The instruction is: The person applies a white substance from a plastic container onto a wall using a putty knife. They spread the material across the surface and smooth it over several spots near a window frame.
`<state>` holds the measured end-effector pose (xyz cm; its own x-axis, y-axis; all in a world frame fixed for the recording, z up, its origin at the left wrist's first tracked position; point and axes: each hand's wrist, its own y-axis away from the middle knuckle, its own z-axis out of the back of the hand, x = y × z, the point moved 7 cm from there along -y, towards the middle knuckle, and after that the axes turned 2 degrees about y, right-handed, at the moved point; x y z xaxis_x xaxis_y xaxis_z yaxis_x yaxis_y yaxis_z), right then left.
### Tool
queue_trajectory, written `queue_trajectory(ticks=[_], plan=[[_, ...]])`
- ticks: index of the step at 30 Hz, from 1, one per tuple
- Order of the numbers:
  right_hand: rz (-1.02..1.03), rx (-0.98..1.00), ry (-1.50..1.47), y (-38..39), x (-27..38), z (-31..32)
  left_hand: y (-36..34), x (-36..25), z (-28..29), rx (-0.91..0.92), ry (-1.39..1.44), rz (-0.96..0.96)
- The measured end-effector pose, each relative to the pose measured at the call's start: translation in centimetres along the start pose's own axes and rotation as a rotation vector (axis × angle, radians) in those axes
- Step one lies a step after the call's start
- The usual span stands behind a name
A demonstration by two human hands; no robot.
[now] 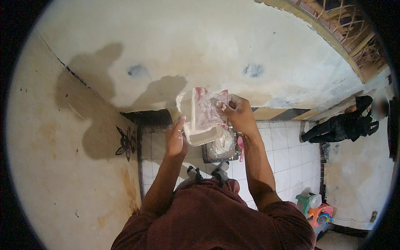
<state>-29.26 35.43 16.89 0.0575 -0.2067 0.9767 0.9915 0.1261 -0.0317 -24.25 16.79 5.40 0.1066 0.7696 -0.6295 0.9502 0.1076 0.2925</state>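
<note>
My left hand [176,137] is wrapped round the left side of a pale, shallow plastic tub [193,137] coated with white paste. Across the tub lies a flat, red and white piece [207,109], thickly smeared with the same paste; its exact kind I cannot tell. Its right edge is pinched in my right hand [238,112], whose fingers carry white smears. Both hands are raised in front of a stained, pale wall [187,54]. Below them on the floor stands a dark square container [208,155] with a white plastic bag [223,143] in it, partly hidden by the tub.
Beside the dark container is a pink plastic scoop [241,146]. A person in dark clothes [348,125] is at the right. Green [305,202] and orange [323,211] plastic items stand at the lower right. Another wall [62,137] rises close on the left, bearing a dark flower-shaped ornament [126,143].
</note>
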Motion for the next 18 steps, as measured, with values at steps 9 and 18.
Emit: queue_trajectory(ticks=[9,18], plan=[[-0.032,-0.078,-0.132,1.2,-2.2,3.2,-1.0,-0.4,-1.3,0.054,-0.024,-0.026],[-0.008,-0.163,-0.203,2.2,-4.9,5.4,-2.5,1.4,-1.0,0.055,0.128,0.043]])
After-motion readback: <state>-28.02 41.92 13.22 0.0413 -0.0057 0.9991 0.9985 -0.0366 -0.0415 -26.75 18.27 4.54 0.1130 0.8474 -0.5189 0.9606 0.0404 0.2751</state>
